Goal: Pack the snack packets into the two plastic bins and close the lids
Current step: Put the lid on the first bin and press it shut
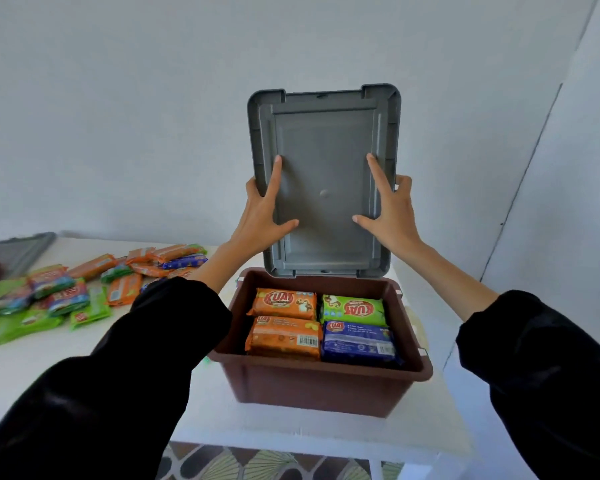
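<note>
A brown plastic bin (319, 386) stands on the white table in front of me. Its top layer shows two orange packets (282, 303), a green packet (354, 310) and a blue packet (359, 344). I hold a grey lid (324, 140) upright above the bin's far edge, its underside facing me. My left hand (262, 216) grips the lid's left side and my right hand (388, 211) grips its right side, fingers spread on the inner face.
A loose pile of orange, green and blue snack packets (84, 289) lies on the table to the left. Another grey lid (21, 251) sits at the far left edge. A white wall rises behind; patterned floor shows below the table's front edge.
</note>
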### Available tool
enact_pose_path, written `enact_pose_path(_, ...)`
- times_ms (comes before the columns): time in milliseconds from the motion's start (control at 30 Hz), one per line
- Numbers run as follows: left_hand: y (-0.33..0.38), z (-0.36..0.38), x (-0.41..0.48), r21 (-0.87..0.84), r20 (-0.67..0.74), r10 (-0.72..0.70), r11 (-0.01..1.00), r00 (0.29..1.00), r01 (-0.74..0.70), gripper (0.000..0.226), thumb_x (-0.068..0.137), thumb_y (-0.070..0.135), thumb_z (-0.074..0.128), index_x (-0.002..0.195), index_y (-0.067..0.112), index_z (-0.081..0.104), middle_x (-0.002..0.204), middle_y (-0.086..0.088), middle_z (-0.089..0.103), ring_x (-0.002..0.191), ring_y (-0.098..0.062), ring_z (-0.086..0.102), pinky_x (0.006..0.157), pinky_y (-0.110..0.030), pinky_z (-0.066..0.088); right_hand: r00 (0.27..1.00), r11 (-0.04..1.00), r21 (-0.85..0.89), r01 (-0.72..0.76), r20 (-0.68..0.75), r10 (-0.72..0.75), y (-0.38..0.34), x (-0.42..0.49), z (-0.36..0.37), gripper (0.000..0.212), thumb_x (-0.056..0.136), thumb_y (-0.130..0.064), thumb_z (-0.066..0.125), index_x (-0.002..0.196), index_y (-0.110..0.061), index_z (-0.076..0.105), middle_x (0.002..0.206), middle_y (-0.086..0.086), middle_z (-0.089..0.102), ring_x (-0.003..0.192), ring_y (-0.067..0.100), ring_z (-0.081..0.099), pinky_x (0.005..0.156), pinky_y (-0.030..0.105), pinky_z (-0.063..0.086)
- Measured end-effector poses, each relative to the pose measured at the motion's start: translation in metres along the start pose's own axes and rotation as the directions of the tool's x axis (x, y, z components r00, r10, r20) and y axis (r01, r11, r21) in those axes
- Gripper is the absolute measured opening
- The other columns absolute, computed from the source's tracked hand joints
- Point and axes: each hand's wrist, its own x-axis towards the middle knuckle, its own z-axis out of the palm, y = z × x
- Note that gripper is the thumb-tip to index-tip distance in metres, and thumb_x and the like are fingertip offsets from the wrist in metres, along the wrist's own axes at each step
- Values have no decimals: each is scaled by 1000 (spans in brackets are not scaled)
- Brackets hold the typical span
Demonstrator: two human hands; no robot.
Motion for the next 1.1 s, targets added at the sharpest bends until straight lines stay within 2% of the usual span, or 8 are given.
enact_pose_path(200, 9, -3, -13, -508, -21, -115, 857, 993, 88, 94, 93, 35, 46, 137, 24, -37, 156, -7, -16, 144, -17, 9, 114, -38, 13, 979, 982, -102, 158, -116, -169, -10, -16, -24, 99, 77, -11, 74, 144, -37, 6, 129, 20, 34, 114, 26, 45, 93, 30, 48)
enact_pose_path(300, 10, -22, -8, -729, 113, -306, 621, 945, 288, 61, 98, 48, 24, 146, 35, -12, 156, -7, 16, 140, -30, 27, 108, -48, 29, 930, 919, -252, 303, -133, -343, -13, -20, -31, 101, 75, 5, 69, 144, -40, 10, 118, 15, 32, 103, 28, 43, 84, 36, 52)
enact_pose_path(467, -8, -60, -10, -933, 296, -474, 44, 829, 358, 77, 89, 66, 27, 150, 22, 7, 147, -21, 32, 128, -39, 43, 100, -51, 41, 752, 642, -604, 471, -105, -650, -20, -27, -35, 95, 74, 23, 36, 144, -38, 16, 108, 9, 29, 87, 26, 32, 69, 40, 46)
enact_pose_path(633, -12, -67, -32, -889, 447, -517, -166, 730, 426, 94, 84, 61, 49, 149, 7, 7, 148, -25, 24, 130, -41, 39, 98, -58, 39, 587, 377, -774, 509, -8, -810, -23, -48, -19, 96, 78, 23, 41, 145, -39, 13, 106, 9, 32, 84, 22, 35, 74, 34, 40)
enact_pose_path(733, -8, -65, -44, -850, 492, -604, -178, 628, 495, 78, 80, 29, 68, 136, -3, 24, 139, -18, 29, 116, -41, 47, 80, -56, 51, 493, 318, -712, 627, 45, -869, -25, -66, -7, 87, 82, 19, 40, 145, -38, 20, 107, 7, 31, 89, 21, 35, 83, 35, 36)
enact_pose_path(900, -4, -50, -74, -730, 499, -683, 1, 533, 684, 6, 90, 1, 52, 90, -3, 48, 87, -14, 48, 71, -24, 53, 61, -30, 55, 399, 293, -411, 863, 198, -895, -13, -98, 11, 77, 83, -8, 53, 142, -41, 16, 121, 12, 35, 98, 23, 38, 92, 36, 34)
enact_pose_path(1033, -14, -36, -85, -730, 455, -684, 79, 570, 679, 16, 85, 2, 61, 99, -5, 56, 97, -20, 59, 70, -23, 64, 52, -25, 54, 454, 375, -312, 873, 237, -859, -3, -126, 29, 59, 92, -32, 49, 141, -41, 18, 131, 11, 36, 103, 23, 44, 91, 39, 40)
enact_pose_path(1100, -16, -27, -88, -722, 390, -682, 190, 618, 665, 63, 81, -4, 64, 137, 1, 37, 137, -17, 44, 115, -29, 55, 83, -32, 51, 502, 443, -260, 858, 248, -828, -5, -135, 29, 49, 97, -38, 40, 141, -41, 18, 135, 10, 34, 104, 21, 45, 91, 36, 42)
